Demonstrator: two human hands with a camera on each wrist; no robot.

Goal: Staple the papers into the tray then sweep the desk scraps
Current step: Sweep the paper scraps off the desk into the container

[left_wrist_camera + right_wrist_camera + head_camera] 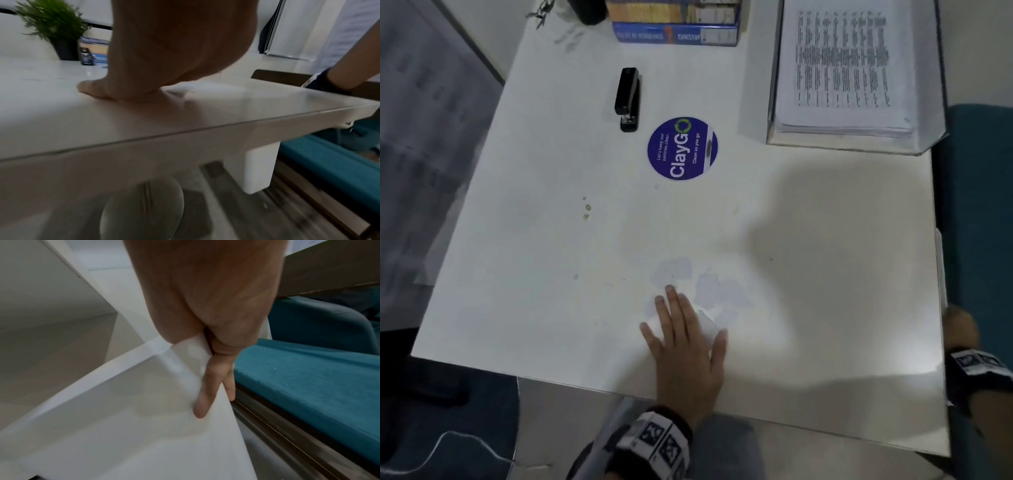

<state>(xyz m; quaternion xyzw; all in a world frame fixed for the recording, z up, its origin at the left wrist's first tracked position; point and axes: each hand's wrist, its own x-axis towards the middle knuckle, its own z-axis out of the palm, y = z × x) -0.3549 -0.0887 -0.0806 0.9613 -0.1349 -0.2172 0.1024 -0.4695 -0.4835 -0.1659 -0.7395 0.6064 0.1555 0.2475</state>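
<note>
The left hand (pixel 685 339) is lying flat on the white desk (pixel 551 260) near its front edge, fingers straight and slightly spread, pressing on pale paper scraps (pixel 709 287) that are lying under and just beyond the fingertips. The right hand (pixel 216 337) is hanging off the desk's right edge, its fingers pinching a white sheet (pixel 144 426) held below the tabletop beside a teal seat (pixel 308 386). The black stapler (pixel 628 97) is lying toward the back of the desk, well apart from the scraps. The printed papers (pixel 842 65) are sitting stacked in the tray (pixel 928 137) at the back right corner. A round blue sticker (pixel 682 148) is lying between stapler and tray.
</note>
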